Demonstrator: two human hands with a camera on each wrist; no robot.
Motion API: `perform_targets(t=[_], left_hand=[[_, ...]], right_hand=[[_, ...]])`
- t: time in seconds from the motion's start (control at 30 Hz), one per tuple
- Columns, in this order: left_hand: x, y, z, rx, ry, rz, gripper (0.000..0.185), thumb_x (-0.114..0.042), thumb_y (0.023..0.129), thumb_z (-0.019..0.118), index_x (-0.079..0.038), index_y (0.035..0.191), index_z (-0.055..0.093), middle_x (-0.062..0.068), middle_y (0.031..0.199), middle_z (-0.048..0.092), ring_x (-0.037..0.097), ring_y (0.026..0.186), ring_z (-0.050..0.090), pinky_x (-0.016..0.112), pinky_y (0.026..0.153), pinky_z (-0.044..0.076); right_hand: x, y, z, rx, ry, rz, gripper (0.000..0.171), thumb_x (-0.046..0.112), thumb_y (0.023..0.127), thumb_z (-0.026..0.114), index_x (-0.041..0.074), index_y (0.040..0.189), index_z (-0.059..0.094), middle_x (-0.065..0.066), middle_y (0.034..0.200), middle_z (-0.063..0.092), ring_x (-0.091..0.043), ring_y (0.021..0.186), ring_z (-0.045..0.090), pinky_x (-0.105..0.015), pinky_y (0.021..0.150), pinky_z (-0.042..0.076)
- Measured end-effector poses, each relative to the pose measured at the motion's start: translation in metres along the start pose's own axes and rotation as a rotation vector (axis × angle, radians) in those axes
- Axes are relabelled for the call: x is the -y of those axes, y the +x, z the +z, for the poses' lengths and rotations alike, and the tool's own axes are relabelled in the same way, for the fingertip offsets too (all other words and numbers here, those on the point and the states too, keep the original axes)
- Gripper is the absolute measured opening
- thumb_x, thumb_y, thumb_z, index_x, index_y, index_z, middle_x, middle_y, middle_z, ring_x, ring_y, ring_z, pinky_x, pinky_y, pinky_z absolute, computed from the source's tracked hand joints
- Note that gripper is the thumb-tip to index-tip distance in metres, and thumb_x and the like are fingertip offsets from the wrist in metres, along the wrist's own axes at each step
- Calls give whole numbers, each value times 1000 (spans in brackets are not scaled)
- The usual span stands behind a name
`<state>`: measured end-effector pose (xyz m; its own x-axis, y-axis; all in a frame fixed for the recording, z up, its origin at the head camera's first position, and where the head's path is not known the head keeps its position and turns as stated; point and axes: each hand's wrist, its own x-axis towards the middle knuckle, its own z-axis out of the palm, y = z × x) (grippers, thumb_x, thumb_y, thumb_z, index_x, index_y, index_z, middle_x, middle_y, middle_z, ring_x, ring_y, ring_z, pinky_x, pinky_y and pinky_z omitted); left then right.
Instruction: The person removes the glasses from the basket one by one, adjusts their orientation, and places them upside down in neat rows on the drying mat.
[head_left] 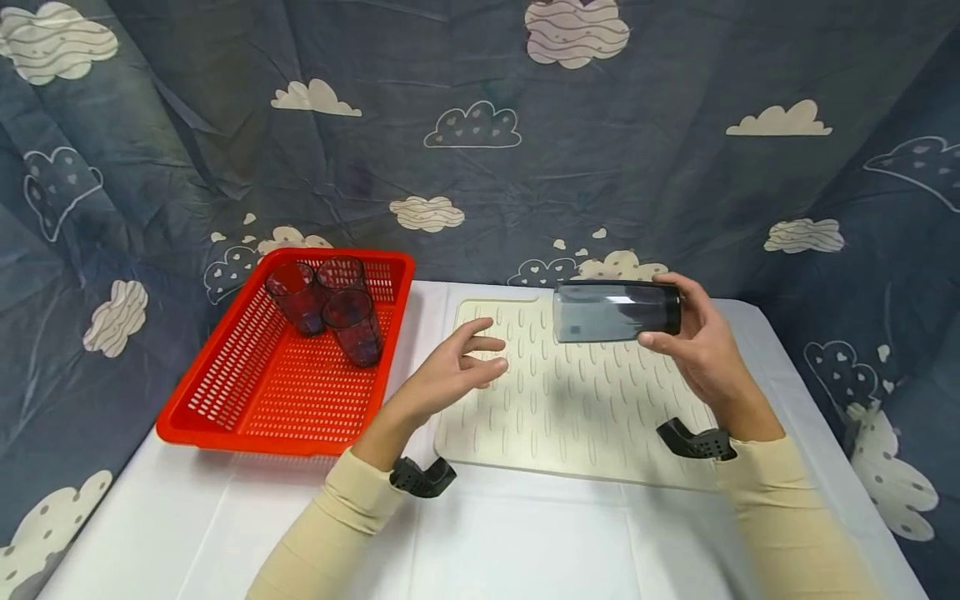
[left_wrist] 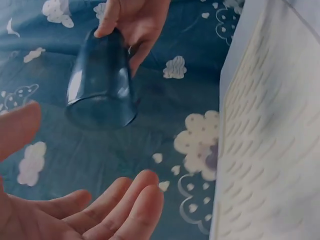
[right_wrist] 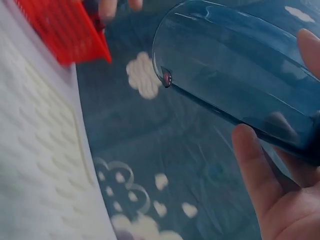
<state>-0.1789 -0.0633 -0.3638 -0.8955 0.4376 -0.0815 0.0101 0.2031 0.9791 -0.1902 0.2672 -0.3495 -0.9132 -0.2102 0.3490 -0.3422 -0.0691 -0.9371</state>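
A dark tinted drinking glass [head_left: 617, 312] lies sideways in the air above the ridged mat, its mouth toward the left. My right hand [head_left: 699, 342] grips it near the base, thumb on the near side and fingers round the far side. In the right wrist view a small coloured sticker [right_wrist: 166, 77] shows by the glass's rim. To the left, my left hand [head_left: 453, 371] hovers over the mat's left edge, fingers spread and slightly bent, holding nothing. The left wrist view shows its palm facing the glass [left_wrist: 102, 82], with a space between them.
A red perforated basket [head_left: 273, 396] stands at the left, with three similar glasses [head_left: 352, 327] leaning together in its far right corner. The cream drying mat [head_left: 540, 417] lies on the white-covered table [head_left: 525, 533]. A dark cloud-patterned curtain [head_left: 480, 192] hangs behind.
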Motion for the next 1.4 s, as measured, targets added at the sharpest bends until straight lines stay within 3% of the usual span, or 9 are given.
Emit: perform_targets(t=[0.23,0.43,0.53,0.63,0.77,0.87,0.97,1.2,1.4], left_hand=[[-7,-28,-24,-84,189,64,65,-28,95,65,-16,151,36,9,142,55,26,115,62,47,103,49],[-8,-50,-44,-147,264,73,68,-31,94,67,-14,151,35,10,141,55,27,115,62,50,103,50],[-7,-60,-53,-178,270,75,67,-29,94,67,-14,151,35,10,142,55,27,116,62,50,102,50],[-5,-68,-63,-204,285,88,64,-25,95,66,-13,150,36,10,142,54,27,117,62,50,101,52],[-4,-76,-75,-257,338,117,58,-23,97,64,-13,148,39,11,141,55,26,117,61,40,100,52],[-4,-81,-85,-308,383,138,52,-22,97,63,-12,144,45,11,138,57,26,116,61,21,97,50],[-4,-84,-92,-342,419,141,47,-21,97,63,-10,140,50,11,136,58,28,118,60,7,91,46],[-6,-88,-102,-353,461,96,45,-21,97,63,-8,139,51,14,139,57,31,122,57,49,104,50],[-7,-93,-110,-347,476,41,48,-27,97,63,-11,141,50,13,142,55,33,126,55,53,102,51]], right_hand=[[11,2,-45,-105,-30,-14,71,-19,88,56,12,149,37,2,136,44,-9,115,51,-10,85,51],[15,12,-78,-146,-106,16,70,-11,92,57,18,152,33,-4,154,27,-3,111,53,-8,81,50],[18,20,-90,-172,-211,71,72,-5,94,59,22,154,30,-12,162,19,3,105,57,-6,78,49],[20,27,-98,-196,-453,176,75,11,97,62,30,157,22,-11,165,18,8,109,51,-4,78,45],[18,36,-102,-198,-728,313,79,34,95,65,40,157,16,-12,162,27,6,116,43,-23,95,44],[12,42,-104,-181,-787,345,80,41,92,67,37,156,19,-14,157,34,7,113,42,-40,98,41],[6,46,-105,-160,-819,354,82,43,91,68,30,157,21,-16,151,38,9,106,41,-37,93,42],[-11,54,-102,-135,-815,401,92,48,90,68,19,159,15,-25,154,35,-30,129,45,-55,100,43],[-25,57,-101,-94,-807,430,95,43,91,68,11,159,11,-31,153,33,-45,134,41,-63,102,40]])
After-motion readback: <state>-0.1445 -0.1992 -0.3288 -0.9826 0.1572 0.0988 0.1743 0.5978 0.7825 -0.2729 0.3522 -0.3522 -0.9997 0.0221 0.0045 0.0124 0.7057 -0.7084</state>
